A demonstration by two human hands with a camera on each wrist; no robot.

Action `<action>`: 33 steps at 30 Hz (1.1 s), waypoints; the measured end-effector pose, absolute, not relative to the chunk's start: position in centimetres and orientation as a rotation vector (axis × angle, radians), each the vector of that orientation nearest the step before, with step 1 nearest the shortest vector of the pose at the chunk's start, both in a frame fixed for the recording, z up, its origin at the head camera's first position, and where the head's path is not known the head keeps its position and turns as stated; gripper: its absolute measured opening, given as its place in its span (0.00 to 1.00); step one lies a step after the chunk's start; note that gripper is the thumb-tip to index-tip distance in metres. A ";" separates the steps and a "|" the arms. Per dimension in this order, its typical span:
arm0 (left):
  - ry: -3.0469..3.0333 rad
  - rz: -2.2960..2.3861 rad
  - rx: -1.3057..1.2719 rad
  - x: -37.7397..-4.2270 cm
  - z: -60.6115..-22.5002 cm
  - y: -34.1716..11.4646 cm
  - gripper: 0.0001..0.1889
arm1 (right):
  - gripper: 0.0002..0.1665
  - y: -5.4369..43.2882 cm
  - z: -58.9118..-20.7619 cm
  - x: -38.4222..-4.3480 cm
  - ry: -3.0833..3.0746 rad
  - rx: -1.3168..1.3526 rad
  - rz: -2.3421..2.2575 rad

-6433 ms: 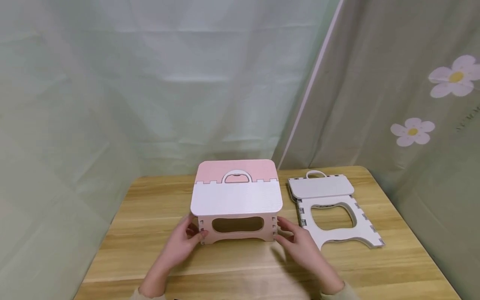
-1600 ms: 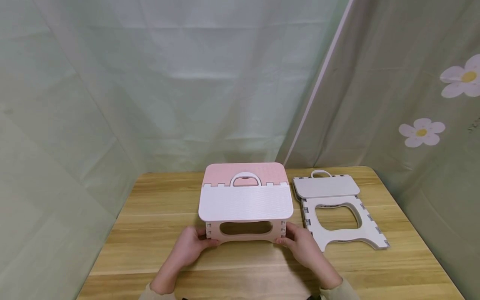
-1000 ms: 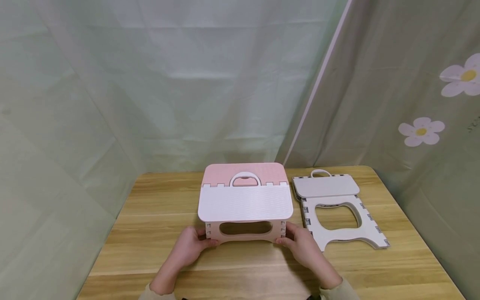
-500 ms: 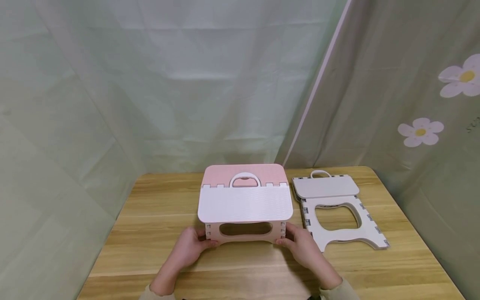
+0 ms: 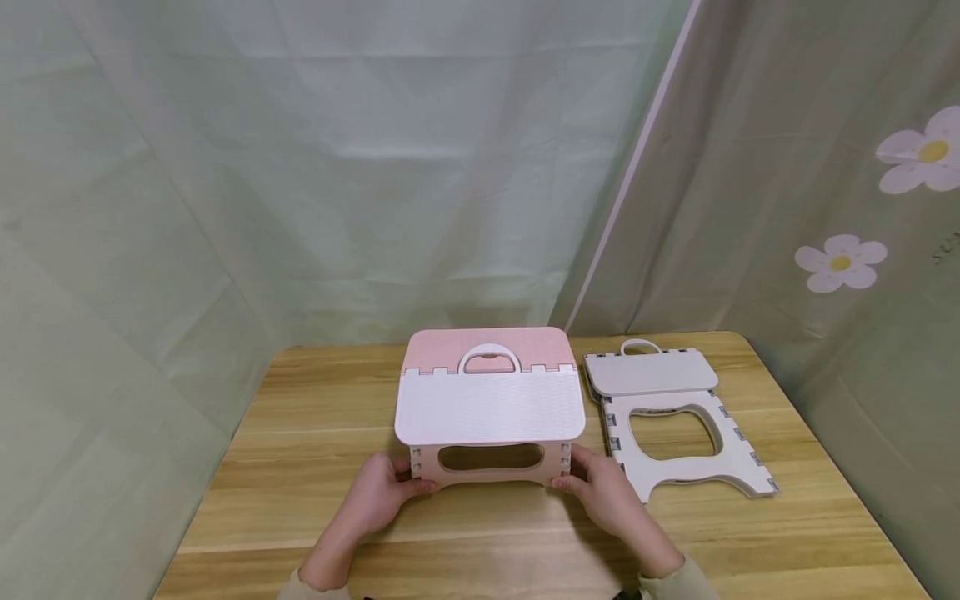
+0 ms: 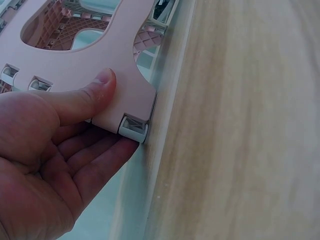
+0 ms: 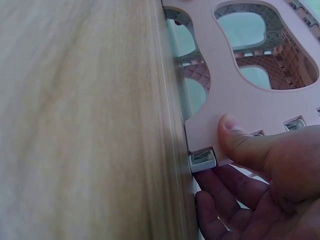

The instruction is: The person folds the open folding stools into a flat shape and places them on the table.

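Observation:
A pink and white folding step stool [image 5: 491,408] stands unfolded on the wooden table, its white carry handle [image 5: 489,358] lying across the seat. Low at its left front leg, my left hand [image 5: 384,492] grips the corner. In the left wrist view, that thumb [image 6: 102,92] presses the pink front panel [image 6: 130,95] while the fingers curl behind the edge. My right hand [image 5: 600,487] holds the opposite front leg in the same way; its thumb [image 7: 232,132] lies on the panel near the foot hinge [image 7: 202,160] in the right wrist view.
To the right, a white folding stool [image 5: 675,433] lies folded flat on the table [image 5: 315,417], its handle pointing away. Pale curtains [image 5: 420,167] hang close behind and along both sides, with printed flowers [image 5: 842,262] on the right.
Since the oldest frame, both hands have shifted to a lower grip with thumbs on the stool's front panel, and the view has moved slightly. Over the last second or so nothing visibly moves.

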State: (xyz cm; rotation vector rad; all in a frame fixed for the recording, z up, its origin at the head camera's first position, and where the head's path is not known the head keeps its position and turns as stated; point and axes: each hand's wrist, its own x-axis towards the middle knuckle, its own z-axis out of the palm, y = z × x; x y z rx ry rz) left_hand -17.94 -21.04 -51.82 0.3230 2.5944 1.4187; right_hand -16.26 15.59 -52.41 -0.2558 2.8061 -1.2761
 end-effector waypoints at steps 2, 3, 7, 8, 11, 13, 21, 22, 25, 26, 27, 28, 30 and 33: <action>2.585 1.425 0.327 -17.9 -51.8 -21.1 0.07 | 0.18 15.6 -52.4 -16.3 2.804 -0.261 -1.278; 2.581 1.428 0.327 -17.9 -51.8 -21.1 0.07 | 0.18 15.6 -52.4 -16.3 2.805 -0.265 -1.277; 2.572 1.443 0.328 -17.8 -51.8 -21.0 0.07 | 0.18 15.6 -52.4 -16.3 2.807 -0.267 -1.275; 2.575 1.443 0.328 -17.8 -51.8 -21.0 0.07 | 0.18 15.6 -52.4 -16.3 2.811 -0.264 -1.272; 2.584 1.445 0.332 -17.8 -51.8 -21.0 0.07 | 0.18 15.6 -52.5 -16.2 2.812 -0.251 -1.268; 2.590 1.444 0.325 -17.8 -51.8 -21.0 0.07 | 0.19 15.6 -52.5 -16.2 2.811 -0.243 -1.269; 2.599 1.425 0.292 -17.9 -51.7 -20.9 0.06 | 0.20 15.6 -52.5 -16.4 2.808 -0.230 -1.270; 2.600 1.421 0.289 -17.9 -51.6 -20.9 0.06 | 0.20 15.6 -52.4 -16.4 2.805 -0.228 -1.272; 2.597 1.418 0.281 -17.9 -51.6 -20.9 0.06 | 0.20 15.5 -52.4 -16.4 2.799 -0.219 -1.276; 2.597 1.421 0.284 -17.9 -51.6 -20.9 0.06 | 0.20 15.5 -52.4 -16.4 2.797 -0.218 -1.279; 2.595 1.418 0.277 -17.9 -51.6 -20.9 0.06 | 0.20 15.5 -52.4 -16.4 2.798 -0.216 -1.280; 2.593 1.419 0.276 -17.9 -51.6 -20.9 0.06 | 0.20 15.5 -52.4 -16.4 2.798 -0.216 -1.281; 2.586 1.425 0.278 -17.9 -51.6 -20.8 0.07 | 0.20 15.5 -52.4 -16.3 2.799 -0.225 -1.282; 2.573 1.431 0.282 -17.8 -51.6 -20.9 0.07 | 0.20 15.5 -52.3 -16.3 2.800 -0.232 -1.277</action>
